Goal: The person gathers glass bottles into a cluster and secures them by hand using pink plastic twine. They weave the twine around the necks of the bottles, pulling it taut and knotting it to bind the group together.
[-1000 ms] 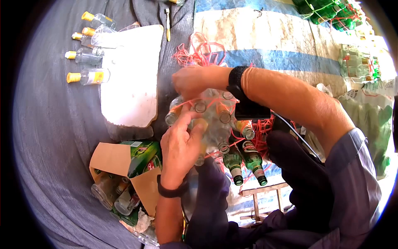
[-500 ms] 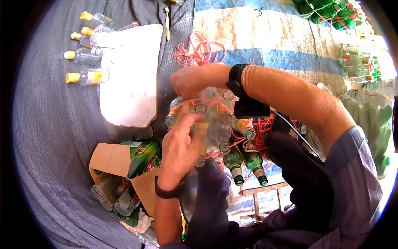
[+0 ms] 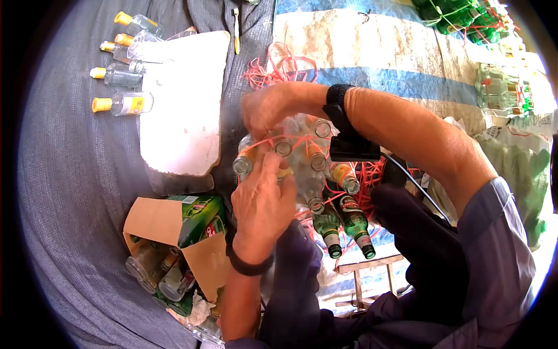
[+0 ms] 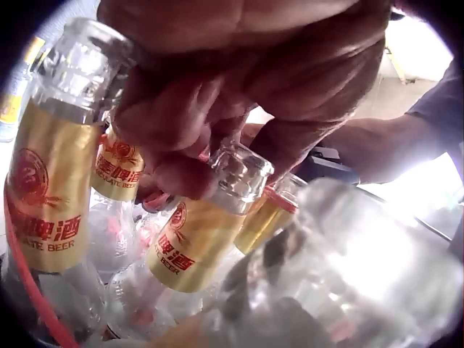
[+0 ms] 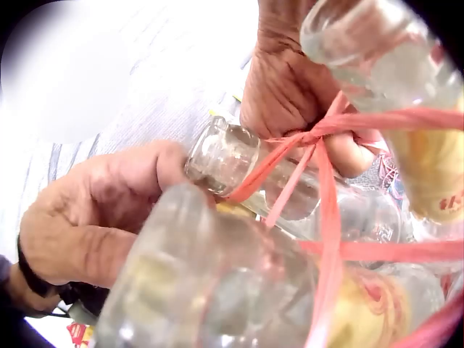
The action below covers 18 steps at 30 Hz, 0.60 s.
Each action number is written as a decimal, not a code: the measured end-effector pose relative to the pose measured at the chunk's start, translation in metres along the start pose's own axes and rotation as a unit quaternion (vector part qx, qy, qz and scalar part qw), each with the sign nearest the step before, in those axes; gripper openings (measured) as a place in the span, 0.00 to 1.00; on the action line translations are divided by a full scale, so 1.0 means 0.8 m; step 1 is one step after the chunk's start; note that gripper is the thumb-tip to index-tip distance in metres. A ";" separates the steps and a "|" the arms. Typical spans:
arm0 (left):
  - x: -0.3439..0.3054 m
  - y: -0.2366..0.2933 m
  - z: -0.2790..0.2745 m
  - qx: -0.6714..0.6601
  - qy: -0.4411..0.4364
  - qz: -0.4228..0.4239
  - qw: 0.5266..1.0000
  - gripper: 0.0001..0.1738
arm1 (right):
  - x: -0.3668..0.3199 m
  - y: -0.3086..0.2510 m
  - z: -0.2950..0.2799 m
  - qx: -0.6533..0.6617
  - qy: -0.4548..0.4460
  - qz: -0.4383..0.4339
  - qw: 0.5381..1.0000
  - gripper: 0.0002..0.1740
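Note:
Several clear beer bottles (image 3: 317,163) with gold neck labels stand bunched together, bound with pink plastic strapping (image 5: 330,210). My right hand (image 5: 297,101) is curled in a fist beside the knot and grips the strapping; its fingertips are hidden. The left hand (image 3: 261,203) lies over the near left side of the bunch. In the left wrist view its bent fingers (image 4: 185,174) hold at a bottle neck (image 4: 243,174). Another gold-labelled bottle (image 4: 58,167) stands beside that hand. Two green bottles (image 3: 351,224) lie against the near side of the bunch.
Left of the bunch lies a white board (image 3: 183,104) with yellow-capped bottles (image 3: 131,103) along it. An opened carton (image 3: 154,221) with bottles is at lower left. Loose pink strapping (image 3: 282,64) and a toothbrush (image 3: 236,32) lie beyond. Tied green bottles (image 3: 453,17) are at far right.
My left hand has shifted slightly to the right over the bottles, covering one mouth that showed before. The right forearm has risen a little, its hand staying at the strapping.

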State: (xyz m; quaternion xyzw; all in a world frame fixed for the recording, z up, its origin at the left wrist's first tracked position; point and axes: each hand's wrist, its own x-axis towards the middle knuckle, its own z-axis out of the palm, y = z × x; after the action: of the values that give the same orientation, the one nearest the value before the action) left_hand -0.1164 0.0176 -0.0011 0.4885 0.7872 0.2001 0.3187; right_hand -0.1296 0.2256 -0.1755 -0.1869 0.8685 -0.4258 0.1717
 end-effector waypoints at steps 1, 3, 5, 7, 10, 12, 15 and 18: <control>0.000 0.000 0.000 0.009 0.008 0.005 1.000 0.11 | -0.005 -0.017 -0.009 0.001 0.000 0.000 1.000 0.12; -0.001 -0.001 0.000 0.002 0.010 0.006 1.000 0.10 | -0.021 -0.070 -0.040 0.175 -0.024 0.213 0.961 0.12; -0.001 0.000 0.000 -0.005 0.012 0.008 1.000 0.10 | -0.026 -0.067 -0.039 0.211 -0.019 0.215 0.953 0.13; -0.002 0.003 0.000 -0.021 0.035 0.011 0.999 0.08 | -0.031 -0.066 -0.037 0.247 -0.013 0.217 0.944 0.13; -0.004 0.011 0.005 -0.030 0.077 -0.012 0.997 0.04 | -0.037 -0.073 -0.037 0.255 0.030 0.167 0.952 0.16; -0.011 0.012 0.012 0.009 0.106 0.014 0.994 0.03 | -0.045 -0.093 -0.050 0.167 0.063 0.205 0.962 0.18; -0.022 0.014 0.013 0.070 0.183 0.068 0.978 0.04 | -0.079 -0.121 -0.057 0.079 0.198 0.207 0.955 0.20; -0.029 0.019 0.011 0.028 0.242 0.081 0.967 0.08 | -0.109 -0.125 -0.063 0.033 0.221 0.209 0.952 0.21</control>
State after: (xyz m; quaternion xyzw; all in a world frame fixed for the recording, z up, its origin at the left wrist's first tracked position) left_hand -0.0932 0.0037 0.0087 0.4965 0.8039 0.3156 0.0879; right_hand -0.0585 0.2439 -0.0535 0.1029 0.8899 -0.4394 0.0666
